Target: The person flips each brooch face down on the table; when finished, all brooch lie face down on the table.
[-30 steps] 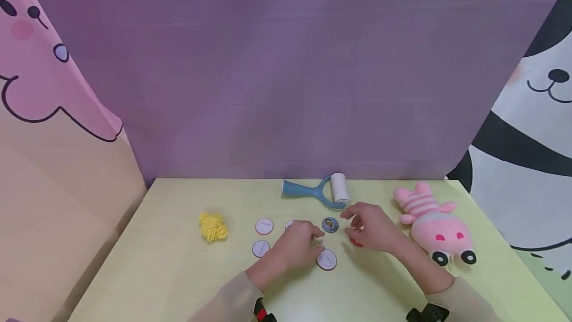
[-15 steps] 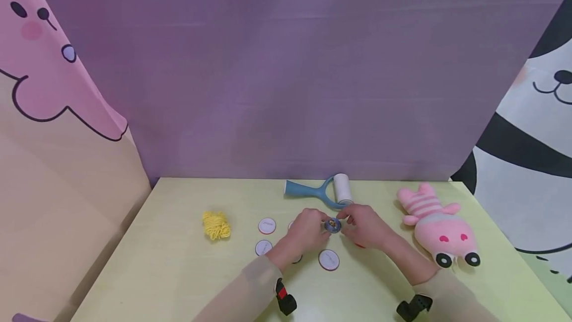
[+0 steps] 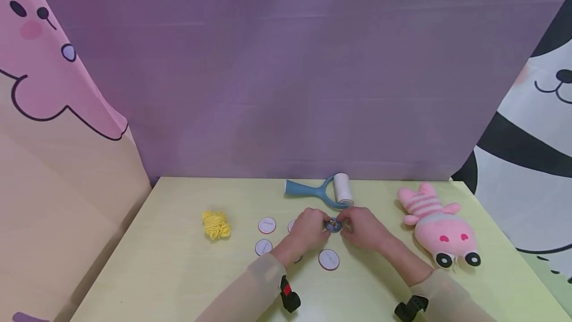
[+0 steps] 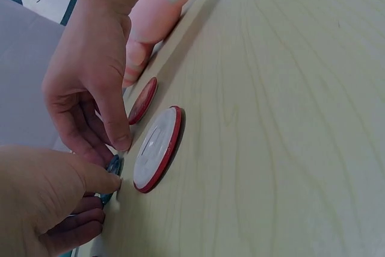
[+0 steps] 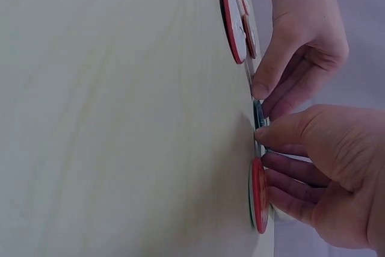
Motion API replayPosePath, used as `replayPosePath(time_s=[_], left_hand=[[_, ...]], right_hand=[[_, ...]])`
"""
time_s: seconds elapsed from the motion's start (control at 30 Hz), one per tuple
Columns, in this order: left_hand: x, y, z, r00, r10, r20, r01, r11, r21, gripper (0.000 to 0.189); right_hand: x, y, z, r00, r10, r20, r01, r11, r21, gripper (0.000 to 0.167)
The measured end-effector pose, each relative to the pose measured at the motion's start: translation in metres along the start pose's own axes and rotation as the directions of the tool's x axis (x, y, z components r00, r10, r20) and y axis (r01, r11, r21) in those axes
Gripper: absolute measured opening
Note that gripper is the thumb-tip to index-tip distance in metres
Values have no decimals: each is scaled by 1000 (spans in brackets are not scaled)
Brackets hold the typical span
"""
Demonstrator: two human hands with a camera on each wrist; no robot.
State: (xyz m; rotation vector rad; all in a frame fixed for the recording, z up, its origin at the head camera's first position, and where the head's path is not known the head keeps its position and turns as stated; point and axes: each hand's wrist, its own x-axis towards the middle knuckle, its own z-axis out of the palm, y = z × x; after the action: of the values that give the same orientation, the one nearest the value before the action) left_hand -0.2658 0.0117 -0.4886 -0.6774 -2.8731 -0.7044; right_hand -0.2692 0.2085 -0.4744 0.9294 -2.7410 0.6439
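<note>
Both hands meet at a round blue button badge with a small picture, flat at the table. My left hand pinches its left edge, and my right hand pinches the right edge. In the left wrist view the blue badge shows side-on between the two sets of fingertips. A red badge lies right under the curled fingers of the right hand in the right wrist view; in the head view that hand hides it. Closer to me lies a white-backed badge with a red rim.
Left of the hands lie more white-backed badges, some partly covered by the left hand. A yellow yarn bundle sits further left. Behind the hands is a blue-handled lint roller; a pink plush toy lies to the right.
My left hand has moved right and slightly away from me to the blue badge, and my right hand has come in from the right. Both now hold its edges; the badge has hardly moved.
</note>
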Motion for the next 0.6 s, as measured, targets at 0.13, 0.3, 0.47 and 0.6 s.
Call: replayPosePath(time_s=[0.13, 0.3, 0.47, 0.6], left_hand=[[1, 1, 2, 1000, -20, -16, 20, 1000, -12, 13], [2, 2, 2, 999, -30, -19, 29, 999, -16, 10], [0, 0, 3, 1000, -16, -18, 16, 1000, 0, 8], [-1, -2, 3, 1000, 2, -23, -2, 1000, -12, 8]], right_hand=[[0, 1, 3, 1000, 7, -23, -7, 1000, 3, 20], [0, 0, 4, 999, 24, -34, -24, 1000, 6, 15], [-1, 1, 7, 998, 45, -40, -43, 998, 42, 13], [-3, 2, 7, 997, 64, -38, -61, 995, 77, 11]])
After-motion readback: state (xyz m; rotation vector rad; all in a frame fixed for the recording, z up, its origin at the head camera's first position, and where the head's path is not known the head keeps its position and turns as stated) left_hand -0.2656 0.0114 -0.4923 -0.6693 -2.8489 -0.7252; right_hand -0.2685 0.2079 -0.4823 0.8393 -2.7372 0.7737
